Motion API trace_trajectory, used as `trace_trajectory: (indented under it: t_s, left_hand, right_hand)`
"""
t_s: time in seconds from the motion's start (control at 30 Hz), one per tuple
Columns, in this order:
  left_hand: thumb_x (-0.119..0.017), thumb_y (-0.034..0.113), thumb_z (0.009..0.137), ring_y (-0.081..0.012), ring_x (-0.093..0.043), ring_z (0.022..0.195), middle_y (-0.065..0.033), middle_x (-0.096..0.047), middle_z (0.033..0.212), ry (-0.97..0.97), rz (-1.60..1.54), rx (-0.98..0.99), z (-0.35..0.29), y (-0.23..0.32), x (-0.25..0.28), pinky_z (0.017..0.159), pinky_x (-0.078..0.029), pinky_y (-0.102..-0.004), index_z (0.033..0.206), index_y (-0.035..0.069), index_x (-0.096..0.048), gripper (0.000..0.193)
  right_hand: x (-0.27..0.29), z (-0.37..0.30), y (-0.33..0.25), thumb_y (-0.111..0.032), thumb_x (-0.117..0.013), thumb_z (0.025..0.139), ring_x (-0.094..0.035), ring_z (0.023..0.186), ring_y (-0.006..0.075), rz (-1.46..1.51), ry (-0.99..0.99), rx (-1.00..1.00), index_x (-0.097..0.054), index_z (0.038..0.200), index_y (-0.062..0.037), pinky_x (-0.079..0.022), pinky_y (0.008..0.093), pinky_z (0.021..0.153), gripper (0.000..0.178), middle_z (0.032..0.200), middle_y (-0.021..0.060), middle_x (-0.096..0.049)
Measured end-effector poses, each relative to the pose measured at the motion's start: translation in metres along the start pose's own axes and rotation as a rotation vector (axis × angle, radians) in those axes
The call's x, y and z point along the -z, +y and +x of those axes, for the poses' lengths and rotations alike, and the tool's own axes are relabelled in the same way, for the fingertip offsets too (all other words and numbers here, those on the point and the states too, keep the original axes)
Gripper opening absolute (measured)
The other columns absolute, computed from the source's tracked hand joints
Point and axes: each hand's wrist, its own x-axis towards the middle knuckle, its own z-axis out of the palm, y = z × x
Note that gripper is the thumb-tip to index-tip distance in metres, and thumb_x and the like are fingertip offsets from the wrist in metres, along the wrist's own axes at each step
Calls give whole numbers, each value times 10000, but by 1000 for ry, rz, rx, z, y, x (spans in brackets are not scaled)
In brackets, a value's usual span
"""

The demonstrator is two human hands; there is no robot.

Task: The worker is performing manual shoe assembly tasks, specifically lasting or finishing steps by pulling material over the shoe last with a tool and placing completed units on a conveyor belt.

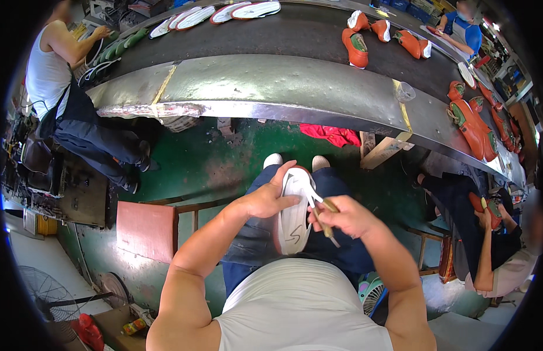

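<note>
At frame centre, the left hand [265, 200] grasps a white rubber shoe sole [294, 213] — long axis vertical, toe pointing up — while the right hand [340, 215] clenches a wooden-handled brush [325, 217].

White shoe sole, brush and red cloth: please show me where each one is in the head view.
white shoe sole [294, 225], head view, middle of its inner face.
brush [326, 217], head view, wooden handle by the right hand [344, 216].
red cloth [336, 135], head view, its middle.

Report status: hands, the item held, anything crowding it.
Left hand grips white rubber shoe sole over lap. Right hand holds wooden-handled brush against sole. Nothing in the way; curved grey conveyor belt with orange shoes sits ahead.
</note>
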Motion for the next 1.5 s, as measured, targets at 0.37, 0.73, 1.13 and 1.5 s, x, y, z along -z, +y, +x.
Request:
trace_trajectory:
  t_s: [0.37, 0.73, 1.13, 1.5]
  left_hand:
    - [-584, 195, 1024, -176, -520, 1245, -96, -573, 1336, 313, -83, -157, 0, -21, -6, 1070, -415, -316, 1501, 59, -369, 540]
    - [-640, 48, 969, -169, -541, 1206, -87, -598, 1279, 369, -398, -123, 3, -45, -1, 1073, -425, -338, 1420, 48, -451, 489]
    - [-666, 42, 944, -136, -542, 1181, -71, -590, 1273, 498, -299, -222, -14, 1, -14, 1046, -421, -311, 1313, 27, -563, 384]
    - [-746, 244, 890, -482, -334, 1443, -334, -296, 1559, 237, 524, -533, -70, 40, -36, 1171, -297, -479, 1555, -34, -223, 890]
  right_hand:
    - [-16, -6, 13, -105, -557, 1011, -646, 1038, 178, 84, 49, -91, -546, 1268, 24, -547, 330, 866, 288, 1155, 93, -632]
    - [-7, 34, 74, -105, -602, 961, -664, 718, 319, -796, 456, 424, -598, 1110, 34, -529, 393, 679, 203, 804, 159, -664]
    - [-14, -38, 0, -94, -640, 913, -631, 770, 355, -1015, 206, 243, -566, 1206, 23, -516, 393, 715, 323, 921, 194, -618]
    - [-44, 49, 1, -185, -559, 1013, -580, 1203, 259, -207, 209, 940, -465, 1239, 8, -435, 386, 1040, 312, 1331, 229, -582]
